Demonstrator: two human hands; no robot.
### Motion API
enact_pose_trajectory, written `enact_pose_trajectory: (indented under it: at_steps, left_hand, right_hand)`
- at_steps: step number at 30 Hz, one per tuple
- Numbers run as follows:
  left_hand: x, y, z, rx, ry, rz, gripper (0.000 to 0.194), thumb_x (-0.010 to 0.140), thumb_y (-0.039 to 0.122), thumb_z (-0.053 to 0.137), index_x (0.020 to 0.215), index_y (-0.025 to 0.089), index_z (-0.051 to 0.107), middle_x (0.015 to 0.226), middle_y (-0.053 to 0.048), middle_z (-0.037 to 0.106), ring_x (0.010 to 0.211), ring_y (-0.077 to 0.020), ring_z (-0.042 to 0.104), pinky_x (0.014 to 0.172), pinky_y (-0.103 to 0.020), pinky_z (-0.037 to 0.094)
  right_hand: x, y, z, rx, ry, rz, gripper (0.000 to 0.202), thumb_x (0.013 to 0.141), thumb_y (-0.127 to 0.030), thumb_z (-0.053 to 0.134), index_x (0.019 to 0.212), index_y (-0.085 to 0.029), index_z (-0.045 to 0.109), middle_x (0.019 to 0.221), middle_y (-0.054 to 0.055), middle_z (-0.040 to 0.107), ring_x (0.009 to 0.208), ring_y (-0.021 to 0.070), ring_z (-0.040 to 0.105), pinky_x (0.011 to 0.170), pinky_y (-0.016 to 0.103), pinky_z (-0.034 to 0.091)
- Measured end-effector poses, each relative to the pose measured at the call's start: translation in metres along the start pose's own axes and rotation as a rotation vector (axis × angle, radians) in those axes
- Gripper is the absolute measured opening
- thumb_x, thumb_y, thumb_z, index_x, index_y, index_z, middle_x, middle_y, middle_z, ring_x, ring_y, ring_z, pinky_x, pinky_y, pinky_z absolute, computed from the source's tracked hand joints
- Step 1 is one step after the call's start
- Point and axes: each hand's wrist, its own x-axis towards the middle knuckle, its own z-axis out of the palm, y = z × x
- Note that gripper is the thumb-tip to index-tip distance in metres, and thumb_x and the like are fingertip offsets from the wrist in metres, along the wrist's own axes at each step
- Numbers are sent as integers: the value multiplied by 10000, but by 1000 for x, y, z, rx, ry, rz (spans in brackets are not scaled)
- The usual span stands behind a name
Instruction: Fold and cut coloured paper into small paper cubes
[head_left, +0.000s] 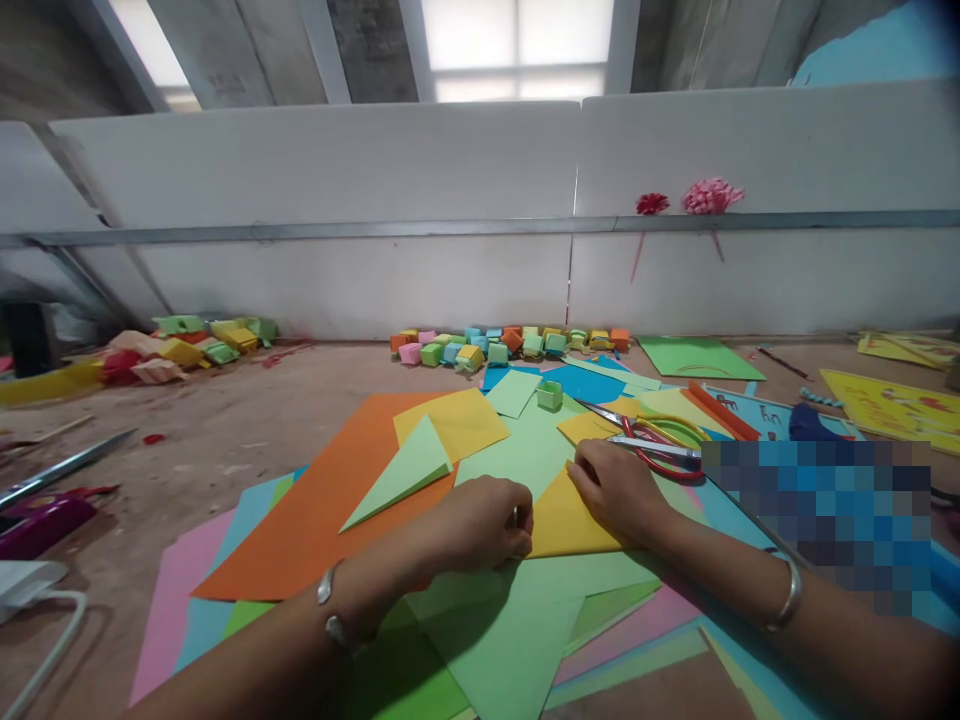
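Observation:
A folded yellow-orange paper (574,525) lies between my two hands, over pale green sheets (517,630). My left hand (487,522) has its fingers curled together at the paper's left edge. Bent over its upper right side is my right hand (616,487), fingers closed against the paper. Left of them a folded pale green triangle (405,475) rests on a large orange sheet (322,500) and a yellow sheet (454,425). Red-handled scissors (664,450) lie just beyond my right hand, beside yellow-handled ones. A small green paper box (549,395) stands farther back.
Several coloured paper cubes (510,343) line the back by the white panel (337,280). More folded pieces (184,350) are heaped at the back left. A purple tool (45,522) and a white cable (64,650) lie left. Yellow printed sheets (900,410) are at right.

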Motion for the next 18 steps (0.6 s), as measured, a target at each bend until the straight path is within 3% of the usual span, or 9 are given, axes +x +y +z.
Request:
enact_pose_trajectory:
  at_steps: [18]
  left_hand:
    - [-3,3,-1,99,13,1,91,724,148,586,764,200,649,727,-1,684,619,-146,575,532,-227,330]
  right_hand:
    - [4,-1,-2,34,-19,37,195,894,-251,531,709,-206,487,724,4,588,642,142,483,554,269,235]
